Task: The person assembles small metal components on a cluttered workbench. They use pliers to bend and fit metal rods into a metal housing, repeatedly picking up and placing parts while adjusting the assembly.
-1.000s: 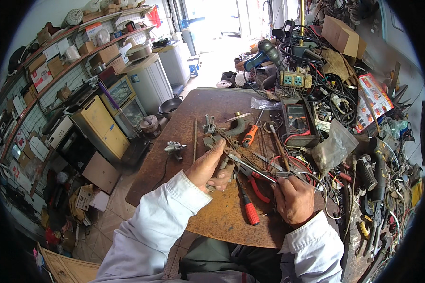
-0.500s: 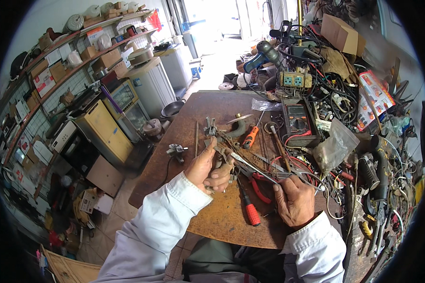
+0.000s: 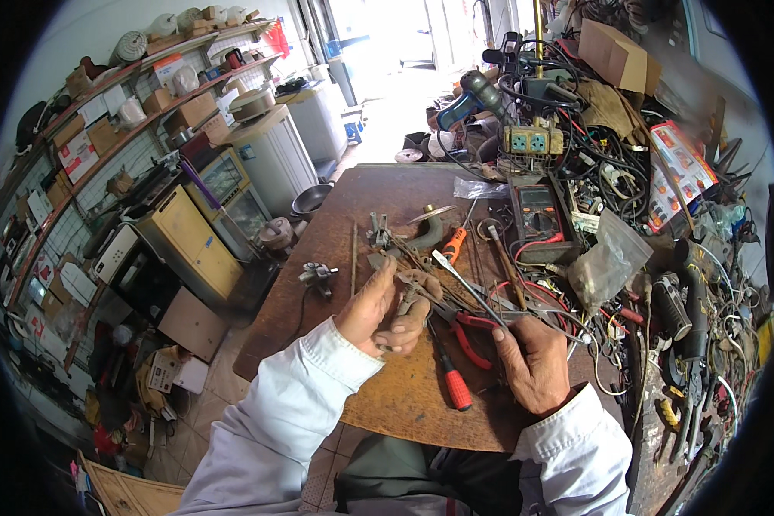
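Note:
My left hand [image 3: 380,311] is closed around a small dull metal part [image 3: 411,297], mostly hidden by the fingers. In my right hand [image 3: 535,363] is a long flat-bladed screwdriver [image 3: 471,288], its handle hidden in my grip. The blade points up and left, and its flat tip sits apart from the metal part, to its upper right. Beneath and between the hands lie red-handled pliers [image 3: 473,344] and a screwdriver with a red handle [image 3: 457,389]. Farther off, an orange-handled screwdriver [image 3: 455,246] rests near a curved metal pipe [image 3: 428,230].
A multimeter [image 3: 538,213] sits in a tray at the table's right. Beside it are a clear plastic bag [image 3: 609,262], tangled wires and a power strip [image 3: 533,140]. A small metal fitting [image 3: 318,275] lies on the wooden table [image 3: 318,219] at left. Loaded shelves [image 3: 103,163] line the left wall.
The screwdriver tip has swung up and right, off the metal part it was at. My left fingers have shifted slightly around the part.

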### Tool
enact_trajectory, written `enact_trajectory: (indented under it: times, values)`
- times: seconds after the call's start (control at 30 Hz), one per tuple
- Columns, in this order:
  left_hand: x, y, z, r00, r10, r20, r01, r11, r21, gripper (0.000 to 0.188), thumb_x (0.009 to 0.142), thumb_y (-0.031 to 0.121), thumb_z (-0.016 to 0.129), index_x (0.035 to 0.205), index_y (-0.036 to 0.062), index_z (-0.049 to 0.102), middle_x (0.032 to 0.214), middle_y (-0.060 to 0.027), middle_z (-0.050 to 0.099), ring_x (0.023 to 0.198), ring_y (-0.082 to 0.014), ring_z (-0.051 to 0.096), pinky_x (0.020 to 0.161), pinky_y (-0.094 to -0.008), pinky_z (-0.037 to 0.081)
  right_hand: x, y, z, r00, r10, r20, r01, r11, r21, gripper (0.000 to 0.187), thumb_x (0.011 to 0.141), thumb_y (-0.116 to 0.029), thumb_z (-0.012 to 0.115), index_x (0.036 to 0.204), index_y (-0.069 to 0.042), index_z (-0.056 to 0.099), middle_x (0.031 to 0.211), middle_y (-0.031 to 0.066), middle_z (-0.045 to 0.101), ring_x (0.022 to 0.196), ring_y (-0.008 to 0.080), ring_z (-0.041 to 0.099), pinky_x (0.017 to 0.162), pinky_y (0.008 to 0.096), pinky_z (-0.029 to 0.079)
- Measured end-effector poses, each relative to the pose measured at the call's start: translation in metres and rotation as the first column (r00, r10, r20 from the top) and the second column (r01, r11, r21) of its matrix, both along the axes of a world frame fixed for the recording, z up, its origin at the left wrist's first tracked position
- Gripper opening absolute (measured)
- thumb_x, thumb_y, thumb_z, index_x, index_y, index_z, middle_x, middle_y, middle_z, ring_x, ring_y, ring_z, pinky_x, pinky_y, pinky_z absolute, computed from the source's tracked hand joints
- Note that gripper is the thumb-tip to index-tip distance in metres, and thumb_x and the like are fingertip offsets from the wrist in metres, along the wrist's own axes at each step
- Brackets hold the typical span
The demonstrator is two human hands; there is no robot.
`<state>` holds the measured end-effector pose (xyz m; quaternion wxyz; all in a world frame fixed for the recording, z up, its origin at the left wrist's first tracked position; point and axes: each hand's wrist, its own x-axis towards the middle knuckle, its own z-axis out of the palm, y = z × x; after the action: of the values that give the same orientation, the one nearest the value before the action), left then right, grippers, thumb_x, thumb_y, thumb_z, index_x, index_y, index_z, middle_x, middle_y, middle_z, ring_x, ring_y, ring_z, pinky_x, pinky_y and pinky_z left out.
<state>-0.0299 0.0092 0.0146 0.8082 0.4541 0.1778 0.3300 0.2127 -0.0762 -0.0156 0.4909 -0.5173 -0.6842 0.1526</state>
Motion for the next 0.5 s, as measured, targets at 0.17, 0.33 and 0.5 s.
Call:
enact_trajectory:
  times: [0.17, 0.33, 0.5]
  values:
    - [0.010, -0.005, -0.004, 0.934, 0.283, -0.217, -0.162, 0.878, 0.451, 0.066, 0.103, 0.060, 0.034, 0.130, 0.0021, 0.052, 0.063, 0.0016, 0.044, 0.045, -0.0070, 0.036, 0.046, -0.0236, 0.034, -0.001, 0.000, 0.002, 0.994, -0.026, -0.107, 0.013, 0.992, -0.124, 0.029, 0.092, -0.017, 0.067, 0.076, 0.004, 0.057, 0.063, 0.0188, 0.052, 0.056, 0.0355, 0.049, 0.055, 0.0420, 0.040]
    - [0.010, -0.009, -0.008, 0.785, 0.571, -0.240, -0.127, 0.528, 0.840, 0.058, 0.104, 0.045, 0.045, 0.143, 0.0020, 0.043, 0.070, -0.0005, 0.050, 0.061, -0.0082, 0.046, 0.058, -0.0248, 0.040, -0.001, 0.003, 0.002, 0.993, -0.076, -0.091, 0.065, 0.991, -0.120, 0.031, 0.092, -0.019, 0.067, 0.075, 0.005, 0.057, 0.061, 0.0181, 0.051, 0.054, 0.0300, 0.047, 0.054, 0.0413, 0.039]
    - [0.020, -0.013, -0.017, 0.706, 0.708, -0.034, -0.291, 0.332, 0.897, 0.050, 0.099, 0.022, 0.060, 0.142, 0.0016, 0.044, 0.070, -0.0077, 0.059, 0.061, -0.0183, 0.059, 0.060, -0.0328, 0.047, -0.001, 0.004, 0.000, 0.993, -0.092, -0.077, 0.080, 0.985, -0.156, 0.032, 0.092, -0.020, 0.067, 0.076, 0.005, 0.058, 0.062, 0.0185, 0.051, 0.054, 0.0298, 0.046, 0.054, 0.0413, 0.039]
